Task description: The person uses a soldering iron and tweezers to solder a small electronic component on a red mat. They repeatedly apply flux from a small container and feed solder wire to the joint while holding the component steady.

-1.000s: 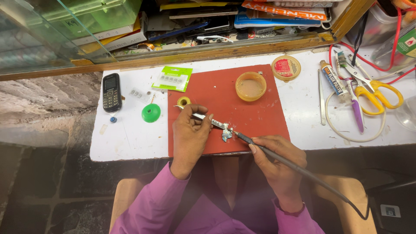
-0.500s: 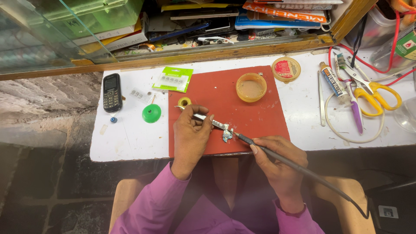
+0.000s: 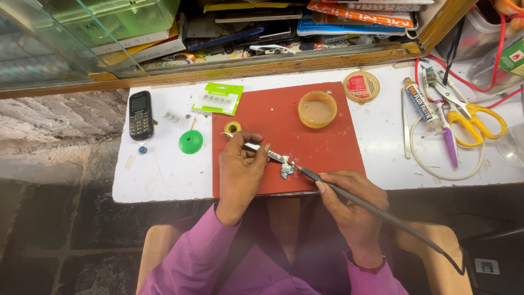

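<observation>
My left hand (image 3: 240, 169) grips metal tweezers (image 3: 267, 154) that pinch a small metal part (image 3: 286, 168) over the red mat (image 3: 284, 134). My right hand (image 3: 349, 205) holds a dark soldering iron (image 3: 349, 194) like a pen, its tip touching the small part. The iron's black cable (image 3: 431, 240) trails off to the lower right. Both hands rest at the near edge of the mat, wrists in pink sleeves.
An open round tin of paste (image 3: 317, 109) sits on the mat, its lid (image 3: 361, 86) beside it. A black phone (image 3: 140, 114), green disc (image 3: 190, 141), green packet (image 3: 218, 98) lie left. Yellow scissors (image 3: 469, 117), a tube (image 3: 421, 102), purple tool (image 3: 450, 147) lie right.
Hardly anything moved. Both hands keep the same grip and place; the iron's tip stays at the small part held in the tweezers.
</observation>
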